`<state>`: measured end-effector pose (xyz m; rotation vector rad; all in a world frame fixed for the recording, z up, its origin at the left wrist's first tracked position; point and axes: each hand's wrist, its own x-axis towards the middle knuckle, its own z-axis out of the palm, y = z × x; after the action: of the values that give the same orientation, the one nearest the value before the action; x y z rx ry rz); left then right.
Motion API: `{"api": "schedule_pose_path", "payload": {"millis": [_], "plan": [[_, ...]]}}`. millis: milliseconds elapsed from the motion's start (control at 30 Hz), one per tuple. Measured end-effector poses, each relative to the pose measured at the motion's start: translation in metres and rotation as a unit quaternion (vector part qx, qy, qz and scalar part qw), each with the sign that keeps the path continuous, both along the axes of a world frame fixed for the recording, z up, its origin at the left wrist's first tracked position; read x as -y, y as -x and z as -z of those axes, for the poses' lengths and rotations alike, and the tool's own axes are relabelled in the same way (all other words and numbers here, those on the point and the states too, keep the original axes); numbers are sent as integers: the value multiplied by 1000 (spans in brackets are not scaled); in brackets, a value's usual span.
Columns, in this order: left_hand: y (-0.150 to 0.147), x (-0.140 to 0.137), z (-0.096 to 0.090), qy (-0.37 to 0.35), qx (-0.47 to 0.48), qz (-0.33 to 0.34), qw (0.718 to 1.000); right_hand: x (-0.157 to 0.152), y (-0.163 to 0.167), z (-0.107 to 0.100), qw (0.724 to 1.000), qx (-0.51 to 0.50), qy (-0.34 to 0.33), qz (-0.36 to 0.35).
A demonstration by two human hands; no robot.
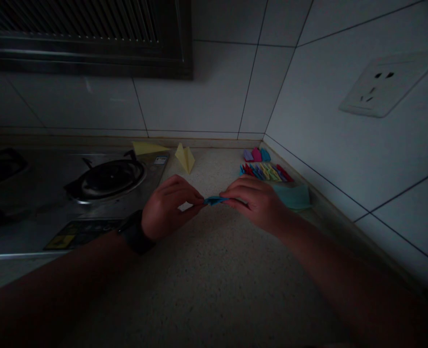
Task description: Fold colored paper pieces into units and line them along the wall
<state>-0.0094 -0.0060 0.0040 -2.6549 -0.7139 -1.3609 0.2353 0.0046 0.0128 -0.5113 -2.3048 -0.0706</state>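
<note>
A small piece of folded blue paper (pixel 214 199) is stretched between my two hands above the countertop. My left hand (pixel 172 203), with a dark watch on the wrist, pinches its left end between thumb and fingers. At the right end, my right hand (pixel 255 200) pinches it the same way. Part of the paper is hidden by the fingertips. Just behind my right hand lies a row of several coloured, narrow pieces that look like clothes pegs (pixel 268 172). A pale blue-green sheet (pixel 294 196) lies beside that hand, partly covered by it.
Purple, pink and blue folded pieces (pixel 256 154) stand in the back corner. Two yellow folded papers lie further left: one (pixel 185 158) on the speckled countertop (pixel 214 290), the other (pixel 148 148) at the gas stove (pixel 112 176). A range hood (pixel 90 67) overhangs; a wall socket (pixel 390 84) is right.
</note>
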Motion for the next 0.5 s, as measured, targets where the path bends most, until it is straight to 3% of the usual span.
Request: {"api": "schedule_pose_path", "payload": {"millis": [500], "plan": [[2, -3, 4, 18, -3, 4, 1000, -4, -2, 4, 1000, -10, 7, 14]]}}
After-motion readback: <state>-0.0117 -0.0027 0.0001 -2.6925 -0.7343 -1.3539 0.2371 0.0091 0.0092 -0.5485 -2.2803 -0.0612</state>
